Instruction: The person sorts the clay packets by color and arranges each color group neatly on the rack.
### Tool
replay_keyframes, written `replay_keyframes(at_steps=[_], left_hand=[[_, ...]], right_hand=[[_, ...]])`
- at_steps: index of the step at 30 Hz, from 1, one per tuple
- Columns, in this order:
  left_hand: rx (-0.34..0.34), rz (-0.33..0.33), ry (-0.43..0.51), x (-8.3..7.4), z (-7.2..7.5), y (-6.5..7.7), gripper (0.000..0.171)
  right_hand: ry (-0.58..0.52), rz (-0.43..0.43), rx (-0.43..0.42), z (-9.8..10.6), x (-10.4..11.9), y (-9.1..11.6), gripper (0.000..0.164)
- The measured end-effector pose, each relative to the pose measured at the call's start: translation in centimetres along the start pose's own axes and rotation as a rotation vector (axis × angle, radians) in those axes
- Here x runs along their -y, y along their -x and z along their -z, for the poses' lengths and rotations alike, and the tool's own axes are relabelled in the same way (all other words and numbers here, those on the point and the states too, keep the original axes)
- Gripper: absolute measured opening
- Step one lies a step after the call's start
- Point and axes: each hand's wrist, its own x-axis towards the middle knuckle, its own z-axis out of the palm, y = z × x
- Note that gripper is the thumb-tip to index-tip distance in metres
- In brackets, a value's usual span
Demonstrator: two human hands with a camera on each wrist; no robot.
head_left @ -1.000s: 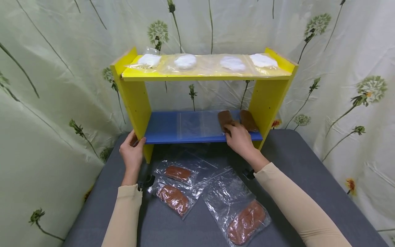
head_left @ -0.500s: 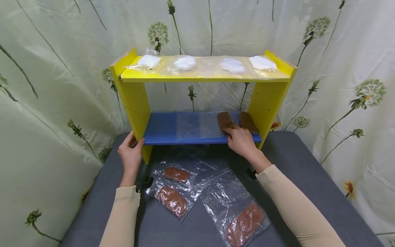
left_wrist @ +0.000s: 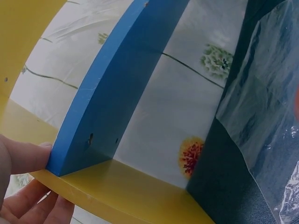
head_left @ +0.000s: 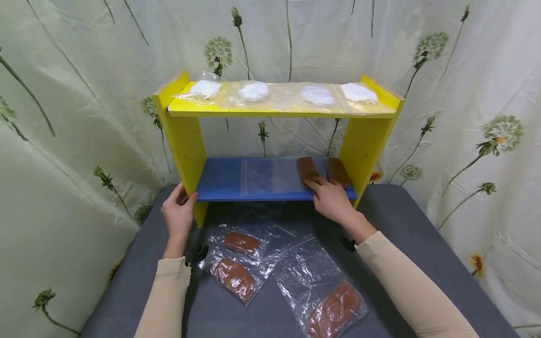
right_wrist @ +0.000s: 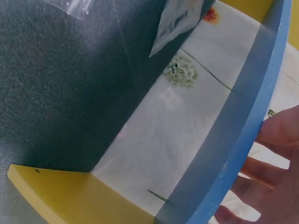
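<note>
A yellow shelf unit (head_left: 181, 145) with a blue lower shelf (head_left: 221, 180) stands on the dark table. My left hand (head_left: 178, 213) grips the unit's left side panel, thumb at the blue shelf's corner and fingers behind the yellow edge. On the blue shelf, two brown slabs lie in clear bags at the right: a left slab (head_left: 307, 170) and a right slab (head_left: 337, 172). My right hand (head_left: 334, 199) rests over the shelf's front edge, fingertips touching the near end of the left slab. In the right wrist view, its fingers (right_wrist: 264, 171) are spread beyond the blue edge.
Several bagged white lumps (head_left: 253, 91) lie along the top shelf. Three bagged brown slabs lie on the table (head_left: 236, 319): a far one (head_left: 241, 242), a middle one (head_left: 234, 279) and a near right one (head_left: 334, 310). A flowered curtain (head_left: 270, 42) hangs behind.
The whole scene has sunk slightly in the head view. My right fingers have shifted a little at the left slab's near end. The left hand keeps its grip on the side panel.
</note>
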Motion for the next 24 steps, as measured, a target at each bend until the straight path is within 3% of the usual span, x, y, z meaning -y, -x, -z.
replay_keyframes(at_steps=[4,10,18,24], left_hand=[[0.005,0.000,0.017,0.0,0.0,0.0,0.048],[0.013,0.019,0.028,-0.1,0.0,-0.1,0.049],[-0.001,0.023,0.006,-0.1,-0.1,0.0,0.049],[0.003,0.014,0.005,0.0,-0.1,0.0,0.049]], right_hand=[[-0.100,-0.010,0.046,0.6,-0.3,0.3,0.044],[-0.225,0.005,0.047,2.1,-1.0,1.0,0.045],[-0.237,0.119,0.008,4.3,-1.4,2.9,0.041],[-0.276,0.150,0.043,5.8,-1.0,5.0,0.043]])
